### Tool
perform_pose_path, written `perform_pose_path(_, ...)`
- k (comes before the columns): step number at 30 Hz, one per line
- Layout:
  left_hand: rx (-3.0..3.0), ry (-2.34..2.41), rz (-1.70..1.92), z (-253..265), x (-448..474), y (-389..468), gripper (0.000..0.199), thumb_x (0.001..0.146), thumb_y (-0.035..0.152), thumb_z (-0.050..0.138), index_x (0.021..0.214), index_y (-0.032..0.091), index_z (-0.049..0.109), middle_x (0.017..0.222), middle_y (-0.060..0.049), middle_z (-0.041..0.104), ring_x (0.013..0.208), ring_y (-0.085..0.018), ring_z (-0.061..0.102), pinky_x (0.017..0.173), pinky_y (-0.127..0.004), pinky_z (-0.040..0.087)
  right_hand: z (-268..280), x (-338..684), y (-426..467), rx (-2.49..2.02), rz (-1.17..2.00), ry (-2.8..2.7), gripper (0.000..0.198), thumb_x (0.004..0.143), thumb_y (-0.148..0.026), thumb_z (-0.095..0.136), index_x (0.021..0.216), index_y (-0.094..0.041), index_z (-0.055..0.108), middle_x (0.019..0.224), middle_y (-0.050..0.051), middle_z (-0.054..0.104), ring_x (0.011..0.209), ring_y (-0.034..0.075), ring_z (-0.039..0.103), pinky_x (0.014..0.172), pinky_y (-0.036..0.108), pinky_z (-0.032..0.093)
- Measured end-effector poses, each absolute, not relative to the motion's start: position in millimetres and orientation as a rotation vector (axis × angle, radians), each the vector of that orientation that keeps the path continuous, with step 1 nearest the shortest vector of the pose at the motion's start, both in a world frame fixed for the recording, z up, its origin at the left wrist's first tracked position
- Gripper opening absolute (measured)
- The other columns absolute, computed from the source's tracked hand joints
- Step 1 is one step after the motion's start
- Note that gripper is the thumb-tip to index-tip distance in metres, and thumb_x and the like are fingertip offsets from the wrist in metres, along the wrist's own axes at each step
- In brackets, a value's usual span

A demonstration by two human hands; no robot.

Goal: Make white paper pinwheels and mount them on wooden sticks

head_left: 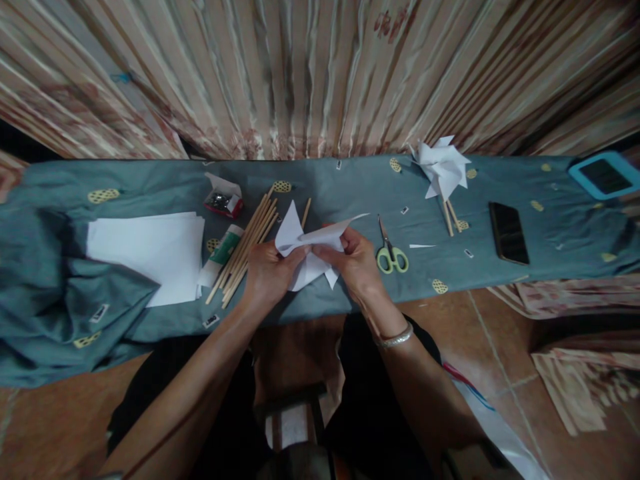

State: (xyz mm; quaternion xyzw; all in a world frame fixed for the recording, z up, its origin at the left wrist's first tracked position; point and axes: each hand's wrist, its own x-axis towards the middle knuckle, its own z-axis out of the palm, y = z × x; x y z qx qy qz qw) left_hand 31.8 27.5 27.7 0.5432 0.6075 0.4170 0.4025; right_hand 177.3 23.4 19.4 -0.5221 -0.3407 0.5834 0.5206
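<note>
I've got left hand (266,268) and right hand (358,259) pinching the folded paper (320,237), 1 stick (307,211) showing around 12 o'clock.

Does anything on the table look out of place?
Yes: at left, the cloth bunches over part of the paper stack instead of lying flat; a stray white sliver lies right of the scissors.

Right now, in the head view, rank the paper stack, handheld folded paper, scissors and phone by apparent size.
1. Paper stack
2. Folded paper, partly hidden
3. Scissors and phone: too alike to rank
</note>
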Motion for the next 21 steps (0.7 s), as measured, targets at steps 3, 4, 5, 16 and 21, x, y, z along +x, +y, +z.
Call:
perform_pose_path(3, 1.389, 1.548, 1.043, 23.6, 30.3, 27.4, 0.022, 0.068, 0.038, 0.072, 0.058, 0.018, 0.069, 0.056, -0.002, 0.066, 0.059, -0.02, 0.062, 0.052, -0.027, 0.044, 19.6, 176.7, 22.7, -1.255, 1.396, -0.827, 0.041, 0.055, -0.032, 0.085, 0.088, -0.023, 0.063, 0.073, -0.004, 0.068, 0.065, 0.015, 0.06, 0.065, 0.031, 0.049)
perform_pose_path(4, 1.397, 1.554, 1.038, 22.7, 30.0, 27.4, 0.023, 0.068, 0.038, 0.071, 0.057, 0.018, 0.069, 0.055, -0.002, 0.065, 0.058, -0.02, 0.061, 0.052, -0.027, 0.043, 19.8, 176.6, 22.4, -1.252, 1.4, -0.828, 0.04, 0.055, -0.032, 0.085, 0.087, -0.022, 0.064, 0.073, -0.004, 0.068, 0.065, 0.015, 0.06, 0.065, 0.031, 0.049)
perform_pose_path(5, 1.406, 1.558, 1.033, 22.1, 29.8, 27.4, 0.024, 0.068, 0.039, 0.071, 0.056, 0.018, 0.068, 0.054, -0.001, 0.064, 0.057, -0.02, 0.06, 0.051, -0.027, 0.043, 20.1, 176.6, 22.2, -1.249, 1.404, -0.827, 0.039, 0.055, -0.032, 0.085, 0.087, -0.022, 0.064, 0.073, -0.004, 0.068, 0.065, 0.015, 0.059, 0.064, 0.031, 0.049)
perform_pose_path(16, 1.437, 1.613, 0.98, 24.8, 31.6, 27.0, 0.021, 0.069, 0.036, 0.067, 0.06, 0.016, 0.068, 0.057, 0.0, 0.065, 0.059, -0.017, 0.06, 0.053, -0.025, 0.044, 19.5, 175.2, 21.5, -1.22, 1.413, -0.805, 0.032, 0.057, -0.028, 0.084, 0.082, -0.019, 0.066, 0.071, -0.004, 0.069, 0.059, 0.012, 0.058, 0.059, 0.026, 0.046)
perform_pose_path(21, 1.469, 1.607, 1.004, 23.8, 30.4, 26.8, 0.022, 0.069, 0.036, 0.067, 0.058, 0.017, 0.067, 0.055, 0.0, 0.065, 0.057, -0.017, 0.06, 0.051, -0.024, 0.042, 19.1, 174.7, 21.4, -1.243, 1.411, -0.797, 0.032, 0.056, -0.028, 0.083, 0.081, -0.019, 0.066, 0.071, -0.004, 0.07, 0.059, 0.012, 0.058, 0.059, 0.026, 0.046)
